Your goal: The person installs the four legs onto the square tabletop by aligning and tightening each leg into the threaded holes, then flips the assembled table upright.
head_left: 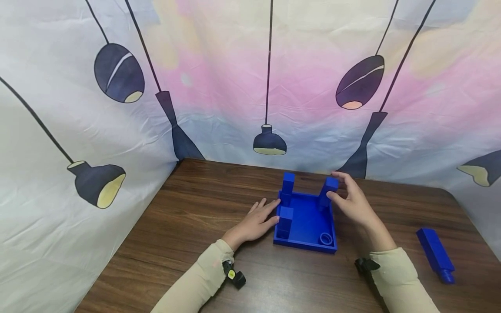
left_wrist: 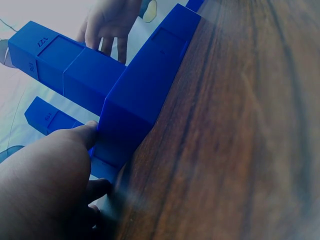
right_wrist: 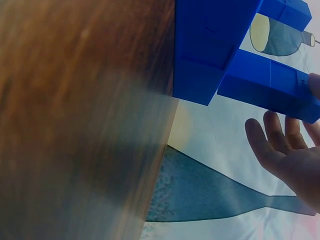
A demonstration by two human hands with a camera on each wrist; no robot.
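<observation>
Right hand (head_left: 354, 204) grip pinches far-right post (head_left: 330, 185), upright at tray (head_left: 307, 221) corner. Left hand (head_left: 255, 222) grip loose, fingers against tray's left wall. Near-left post (left_wrist: 67, 64) reads "127"; other markings unclear. Bench (head_left: 188, 217) far edge near tray; loose post (head_left: 435, 251) well apart, right.

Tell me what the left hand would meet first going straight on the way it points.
The left wall of the blue tray: the left hand appears to touch it. Just beyond, the back left post probably comes next, though depth is unclear.
</observation>
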